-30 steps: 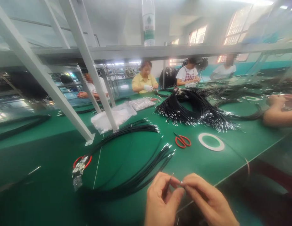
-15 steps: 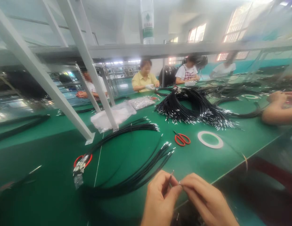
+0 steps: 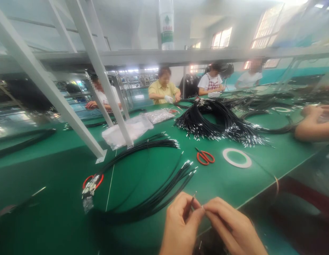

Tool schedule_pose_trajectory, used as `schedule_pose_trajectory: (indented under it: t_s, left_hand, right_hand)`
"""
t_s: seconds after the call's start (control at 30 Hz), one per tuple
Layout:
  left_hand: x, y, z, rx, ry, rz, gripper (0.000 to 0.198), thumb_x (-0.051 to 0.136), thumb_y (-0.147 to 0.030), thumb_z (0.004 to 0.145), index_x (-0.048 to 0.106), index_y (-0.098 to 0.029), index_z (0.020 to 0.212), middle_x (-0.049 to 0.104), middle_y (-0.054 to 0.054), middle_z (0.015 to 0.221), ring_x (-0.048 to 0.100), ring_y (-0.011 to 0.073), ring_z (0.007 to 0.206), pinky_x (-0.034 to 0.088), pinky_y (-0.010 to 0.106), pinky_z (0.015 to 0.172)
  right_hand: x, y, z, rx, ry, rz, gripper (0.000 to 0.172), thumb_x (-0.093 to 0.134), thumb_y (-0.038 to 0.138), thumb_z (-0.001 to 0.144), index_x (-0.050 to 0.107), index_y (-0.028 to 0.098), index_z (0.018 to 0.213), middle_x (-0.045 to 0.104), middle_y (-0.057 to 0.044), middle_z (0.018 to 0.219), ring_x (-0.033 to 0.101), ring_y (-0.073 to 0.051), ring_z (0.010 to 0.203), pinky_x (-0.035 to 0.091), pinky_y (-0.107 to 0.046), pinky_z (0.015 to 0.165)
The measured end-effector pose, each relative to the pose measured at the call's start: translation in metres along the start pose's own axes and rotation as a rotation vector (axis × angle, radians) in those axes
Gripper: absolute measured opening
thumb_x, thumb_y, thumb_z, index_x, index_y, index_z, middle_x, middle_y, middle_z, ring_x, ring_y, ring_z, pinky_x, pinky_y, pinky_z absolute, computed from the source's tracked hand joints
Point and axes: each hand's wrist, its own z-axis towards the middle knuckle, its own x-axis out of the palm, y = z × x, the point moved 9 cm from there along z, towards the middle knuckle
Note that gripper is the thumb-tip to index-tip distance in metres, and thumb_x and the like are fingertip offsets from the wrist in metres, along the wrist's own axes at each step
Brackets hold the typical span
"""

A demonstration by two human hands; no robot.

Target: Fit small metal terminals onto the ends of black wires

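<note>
I pinch one wire (image 3: 191, 202) in my left hand (image 3: 180, 226), and my right hand (image 3: 230, 226) closes on its end, near the scissors (image 3: 205, 157). I judge the fitting step; next needs steady alignment.

Bright daylight from glaring windows (image 3: 222, 37), soft overall blur, stretched smeared edges.

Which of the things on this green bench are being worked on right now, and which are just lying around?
In hand:
left hand and right hand, pinching a thin black wire
black wire bundle just beyond

Lying about:
red scissors
white tape ring
plastic bags
big wire heap
</note>
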Motion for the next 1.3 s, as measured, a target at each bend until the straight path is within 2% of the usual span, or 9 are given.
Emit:
schedule_pose_trajectory:
  t_s: [0.17,0.23,0.33,0.4,0.57,0.8,1.03,1.3]
  left_hand:
    - [-0.001,0.005,-0.001,-0.075,-0.020,-0.156,0.016,0.064,-0.028,0.083,0.056,-0.016,0.077,0.051,-0.003,0.070,0.047,0.0115,0.066,0.038,0.022,0.063]
    - [-0.003,0.008,0.000,-0.096,-0.044,-0.203,0.018,0.067,-0.032,0.083,0.060,-0.015,0.085,0.057,-0.001,0.076,0.049,0.0111,0.068,0.039,0.022,0.064]
    - [-0.004,0.014,0.002,-0.122,-0.028,-0.190,0.028,0.061,-0.040,0.088,0.064,-0.013,0.097,0.060,0.001,0.078,0.043,0.0087,0.059,0.036,0.021,0.057]
    - [-0.002,0.016,0.004,-0.130,0.004,-0.151,0.031,0.055,-0.041,0.091,0.065,-0.012,0.093,0.059,0.000,0.073,0.038,0.0078,0.054,0.032,0.021,0.052]
    - [0.001,0.018,0.006,-0.125,0.010,-0.039,0.030,0.054,-0.039,0.092,0.069,-0.014,0.084,0.059,0.000,0.067,0.040,0.0094,0.054,0.033,0.022,0.053]
    - [-0.003,0.005,0.001,-0.025,-0.132,0.044,0.026,0.057,-0.034,0.090,0.076,-0.018,0.082,0.062,0.000,0.063,0.055,0.0145,0.063,0.045,0.022,0.064]
    - [-0.004,-0.006,-0.003,0.066,-0.175,0.158,0.023,0.057,-0.027,0.090,0.079,-0.020,0.085,0.069,0.000,0.066,0.060,0.0152,0.062,0.049,0.022,0.065]
    - [-0.004,-0.008,-0.008,0.214,-0.233,0.324,0.023,0.054,-0.017,0.092,0.076,-0.022,0.091,0.078,0.003,0.088,0.071,0.0176,0.075,0.051,0.023,0.074]
  right_hand:
    - [-0.005,-0.011,0.002,0.088,0.004,-0.051,0.014,0.057,0.024,0.094,0.070,0.024,0.089,0.069,0.002,0.078,0.067,-0.014,0.069,0.051,-0.018,0.065]
    - [-0.008,-0.016,0.004,0.128,0.013,-0.076,0.015,0.057,0.027,0.094,0.071,0.024,0.089,0.070,0.002,0.077,0.067,-0.014,0.069,0.051,-0.018,0.065]
    - [-0.011,-0.020,0.007,0.183,0.021,-0.085,0.016,0.057,0.031,0.093,0.072,0.025,0.090,0.070,0.002,0.078,0.067,-0.014,0.070,0.051,-0.018,0.065]
    - [-0.011,-0.019,0.009,0.212,0.021,-0.063,0.017,0.057,0.032,0.093,0.072,0.025,0.090,0.071,0.002,0.078,0.067,-0.014,0.071,0.051,-0.018,0.065]
    - [-0.006,-0.012,0.015,0.254,-0.033,0.044,0.020,0.058,0.035,0.091,0.071,0.025,0.080,0.071,0.003,0.076,0.065,-0.016,0.071,0.050,-0.020,0.067]
    - [-0.004,-0.008,0.016,0.273,-0.086,0.127,0.020,0.061,0.037,0.089,0.071,0.026,0.076,0.069,0.002,0.075,0.065,-0.017,0.073,0.049,-0.021,0.069]
    - [-0.005,-0.007,0.018,0.241,-0.063,0.075,0.019,0.062,0.036,0.090,0.072,0.024,0.079,0.070,-0.001,0.077,0.067,-0.019,0.074,0.052,-0.024,0.068]
    - [-0.008,-0.011,0.015,0.259,-0.140,0.103,0.019,0.066,0.039,0.087,0.073,0.025,0.078,0.070,0.001,0.073,0.064,-0.017,0.070,0.051,-0.021,0.064]
